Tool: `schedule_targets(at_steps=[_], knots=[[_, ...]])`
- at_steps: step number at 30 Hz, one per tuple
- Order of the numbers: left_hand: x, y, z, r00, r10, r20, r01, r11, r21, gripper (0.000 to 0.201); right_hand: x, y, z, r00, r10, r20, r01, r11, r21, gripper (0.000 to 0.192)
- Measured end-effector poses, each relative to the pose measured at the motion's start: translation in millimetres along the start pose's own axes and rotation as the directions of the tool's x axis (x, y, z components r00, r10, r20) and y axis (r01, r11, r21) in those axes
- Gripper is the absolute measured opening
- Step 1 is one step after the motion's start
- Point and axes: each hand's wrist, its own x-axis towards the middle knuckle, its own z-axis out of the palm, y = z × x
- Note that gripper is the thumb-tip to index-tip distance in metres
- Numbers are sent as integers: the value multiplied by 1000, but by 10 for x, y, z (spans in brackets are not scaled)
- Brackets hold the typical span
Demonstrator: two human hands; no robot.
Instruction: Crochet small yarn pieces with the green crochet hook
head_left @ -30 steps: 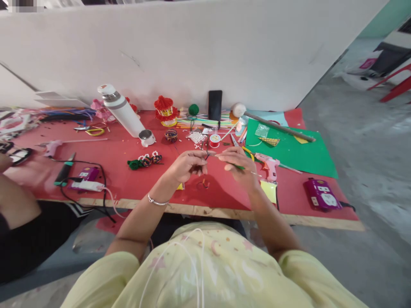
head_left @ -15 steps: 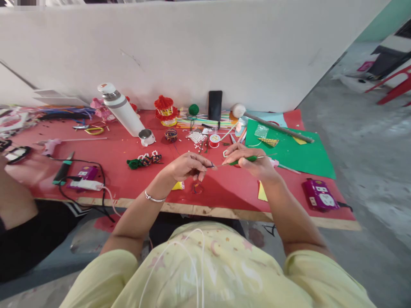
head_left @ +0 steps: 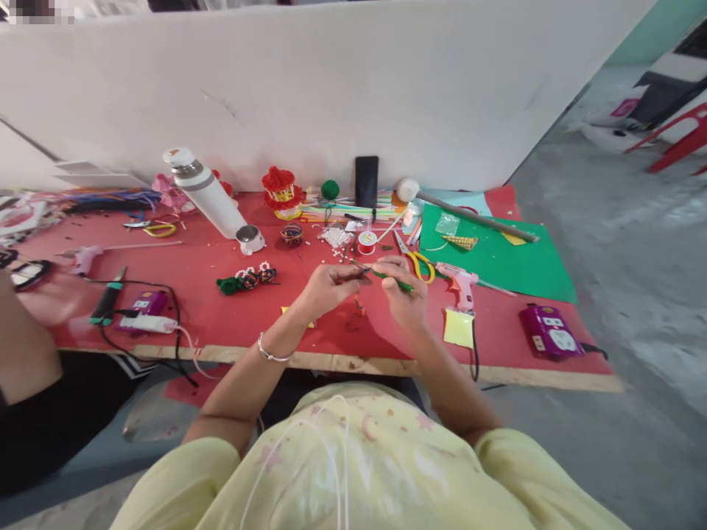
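Over the middle of the red table [head_left: 309, 346], my two hands meet. In my right hand [head_left: 406, 291] is a green-handled crochet hook [head_left: 396, 281], its thin metal tip pointing left at my left fingers. My left hand [head_left: 330, 288] pinches a small dark piece of yarn work [head_left: 361, 273], mostly hidden by the fingers. A dark multicoloured yarn ball [head_left: 292, 235] lies beyond my left hand. Left of that hand rest crocheted pieces with white beads [head_left: 248, 277]. White beads [head_left: 336, 235] and a red thread spool [head_left: 367, 242] are just past my fingertips.
A white flask [head_left: 207, 195] stands at the back left beside its steel-lined cup [head_left: 251, 238]. Yellow-handled scissors [head_left: 420, 265], a pink glue gun [head_left: 459, 283] and a green sheet [head_left: 513, 265] lie right. Purple power sockets [head_left: 552, 331] sit near the right edge. Another person's arm [head_left: 25, 338] is at far left.
My right hand has moved left and brought the hook tip to the yarn piece at my left fingers. The scissors and glue gun it covered now show.
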Motion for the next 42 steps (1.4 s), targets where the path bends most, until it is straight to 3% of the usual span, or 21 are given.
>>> schedule_targets(at_steps=[3,9,14,18,21,26,31,36,42], knots=[[-6,0,4,999,-3,-45,2,1000,-28,40,-14,-12,-4,998,51,-35,-49,998,43,26],[13,-20,25,999,-24,-44,13,974,-228,52,-65,-9,-12,999,30,11,-30,999,-14,25],[16,-6,74,992,11,-124,-31,988,-153,53,-51,-53,-47,995,-72,63,78,991,-111,22],[29,-22,191,951,66,-302,-93,993,-75,45,-114,-58,-10,965,-200,169,253,881,-401,32],[42,-19,249,931,36,-362,-96,984,-149,47,-185,-6,20,943,-300,148,331,776,-537,36],[12,51,210,972,-62,-228,-33,921,-388,66,-177,39,-11,928,-340,153,370,797,-478,35],[-22,65,126,989,-136,-57,86,847,-525,63,-95,37,-25,932,-326,157,361,820,-444,29],[-3,40,-92,980,-181,85,200,870,-451,60,121,-22,-160,934,-212,286,266,949,-167,29],[5,78,-268,964,-205,169,247,925,-288,58,440,-137,-405,856,-141,497,226,967,-114,30]])
